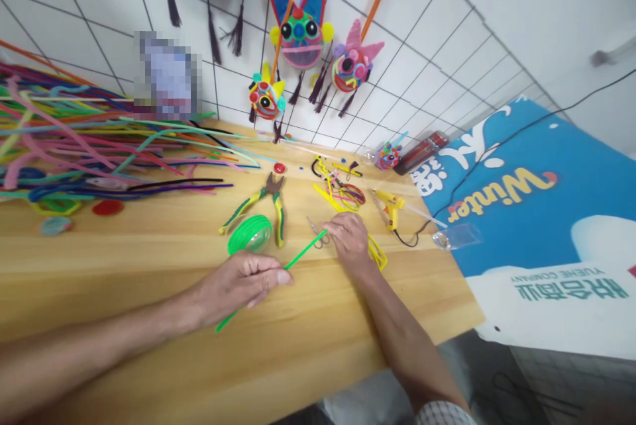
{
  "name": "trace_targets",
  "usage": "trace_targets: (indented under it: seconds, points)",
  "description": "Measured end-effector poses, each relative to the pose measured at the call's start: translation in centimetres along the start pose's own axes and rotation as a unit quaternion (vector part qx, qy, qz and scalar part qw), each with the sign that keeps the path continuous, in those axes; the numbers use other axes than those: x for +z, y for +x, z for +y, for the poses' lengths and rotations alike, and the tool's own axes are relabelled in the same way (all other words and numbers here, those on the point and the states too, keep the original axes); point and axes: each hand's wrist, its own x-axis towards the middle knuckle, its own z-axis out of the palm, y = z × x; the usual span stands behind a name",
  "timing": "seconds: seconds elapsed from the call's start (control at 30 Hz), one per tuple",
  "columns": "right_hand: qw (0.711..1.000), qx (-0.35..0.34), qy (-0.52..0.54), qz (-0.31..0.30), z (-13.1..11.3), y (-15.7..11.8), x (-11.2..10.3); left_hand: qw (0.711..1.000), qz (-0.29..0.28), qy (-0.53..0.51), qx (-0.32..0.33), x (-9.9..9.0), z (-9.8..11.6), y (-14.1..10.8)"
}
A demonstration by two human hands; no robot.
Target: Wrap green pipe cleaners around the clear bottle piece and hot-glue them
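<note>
A green pipe cleaner (307,251) is stretched between my two hands above the wooden table. My left hand (243,281) pinches it with thumb and fingers, and its loose end sticks out below the palm. My right hand (349,239) grips the other end between its fingertips. Just behind my left hand sits a clear dome wound with green coils (250,234). Pliers (273,194) with yellow-green handles lie beyond it, jaws pointing away. Small scissors (318,233) lie beside my right hand, partly behind the green strand. Bent yellow pipe cleaners (377,253) rest by my right wrist.
Many coloured pipe cleaners (114,140) are piled at the left. A yellow glue gun (391,208) with a black cord lies at the right, near a blue poster (546,193). Decorated faces (299,34) with tassels hang against the tiled wall. A red disc (108,207) lies at the left.
</note>
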Motion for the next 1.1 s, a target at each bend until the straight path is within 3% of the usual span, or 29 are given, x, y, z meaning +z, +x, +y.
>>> trace_targets:
  seconds: [0.13, 0.43, 0.57, 0.67, 0.73, 0.83, 0.9, 1.1]
  points:
    - [0.998, 0.046, -0.030, -0.014, 0.8, -0.6, 0.1, 1.000, -0.009, -0.007, 0.015, 0.0, -0.4, 0.0]
    - [0.991, 0.042, -0.102, 0.072, 2.5, -0.3, 0.3, 0.999, 0.033, 0.009, 0.019, 0.4, 0.0, -0.2]
    - [0.987, 0.071, -0.110, 0.090, -0.3, 1.5, -1.9, 0.996, 0.078, 0.002, 0.040, 0.7, 0.6, -0.5]
    - [0.986, 0.157, -0.007, 0.046, -4.4, 2.8, -3.7, 0.993, 0.099, -0.003, 0.071, 1.1, 0.8, -0.9]
    - [0.959, 0.250, 0.133, -0.022, -7.4, 3.1, -4.2, 0.991, 0.092, 0.000, 0.094, 1.7, 0.8, -1.2]
    - [0.864, 0.371, 0.326, -0.095, -11.2, 2.6, -4.0, 0.991, 0.050, 0.009, 0.124, 2.8, 0.6, -1.7]
    - [0.821, 0.416, 0.384, -0.075, -12.8, 1.8, -3.5, 0.989, 0.023, 0.016, 0.143, 3.5, 0.4, -1.9]
    - [0.755, 0.478, 0.445, 0.061, -14.8, 0.9, -3.5, 0.972, 0.033, 0.070, 0.223, 4.5, -0.2, -2.7]
